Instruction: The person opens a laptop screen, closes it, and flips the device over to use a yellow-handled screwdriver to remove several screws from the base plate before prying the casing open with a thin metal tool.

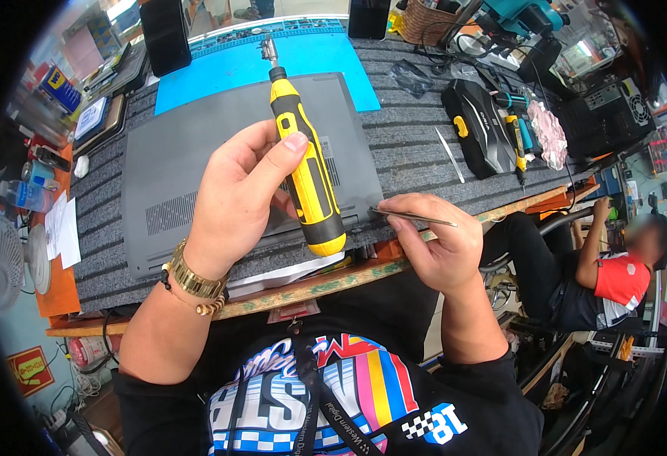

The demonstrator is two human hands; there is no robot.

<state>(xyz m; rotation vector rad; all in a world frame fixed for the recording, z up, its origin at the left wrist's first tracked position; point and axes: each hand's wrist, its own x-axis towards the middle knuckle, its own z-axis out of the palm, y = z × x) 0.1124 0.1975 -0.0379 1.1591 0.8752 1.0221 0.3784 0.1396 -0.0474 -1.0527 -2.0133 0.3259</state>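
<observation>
My left hand [244, 182] is wrapped round a yellow and black electric screwdriver [314, 186], thumb along its side. Its metal tip points away from me, over the blue mat [303, 57]. Beneath it a grey laptop [189, 144] lies bottom side up, vents and rubber feet showing. Near the laptop's front right corner, my right hand [444, 235] pinches slim metal tweezers [427, 220] between thumb and fingers. The tweezers' dark end reaches the laptop's edge; whether it touches, I cannot tell.
A ribbed grey mat [402, 148] covers the bench. To the right lie a thin white strip [450, 156], a black tool case [485, 129], another yellow-black tool [516, 144] and a pink cloth [548, 137]. Phones stand at the back. Another person [615, 273] sits at right.
</observation>
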